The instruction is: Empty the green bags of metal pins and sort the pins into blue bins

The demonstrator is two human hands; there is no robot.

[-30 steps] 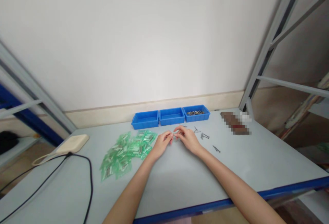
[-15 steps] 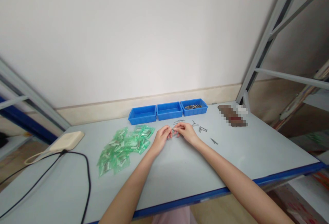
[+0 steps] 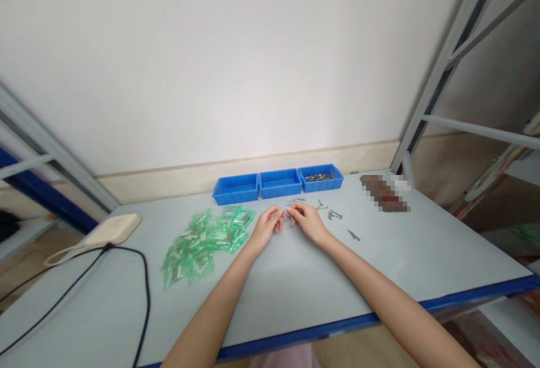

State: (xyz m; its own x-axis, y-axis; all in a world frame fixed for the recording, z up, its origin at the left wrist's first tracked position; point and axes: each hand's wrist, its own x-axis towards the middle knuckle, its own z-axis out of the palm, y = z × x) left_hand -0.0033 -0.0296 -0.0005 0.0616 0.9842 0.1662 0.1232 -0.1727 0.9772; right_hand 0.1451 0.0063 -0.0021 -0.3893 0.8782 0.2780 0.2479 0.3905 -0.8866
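My left hand [image 3: 270, 220] and my right hand [image 3: 304, 219] nearly meet fingertip to fingertip above the table. Both have their fingers closed in a pinch. A sliver of grey metal, like the loose screws, shows at the right fingertips; what the left fingers hold is hidden. Loose grey screws [image 3: 335, 214] lie in small groups beyond and to the right of my right hand, with a pair of screws [image 3: 353, 235] farther right. Left of my left hand is a pile of green clear bags [image 3: 202, 239] with metal pieces inside.
Three blue bins stand in a row by the wall: a left bin [image 3: 235, 194], a middle bin [image 3: 280, 189] and a right bin [image 3: 324, 186] holding metal pieces. A white box [image 3: 113, 228] and black cable [image 3: 147, 283] are at left. A blurred brown item [image 3: 382, 193] lies far right.
The whole view has shifted slightly. My hands stay close together in a pinch, with only small finger movements; the bags, bins and loose screws keep their places.
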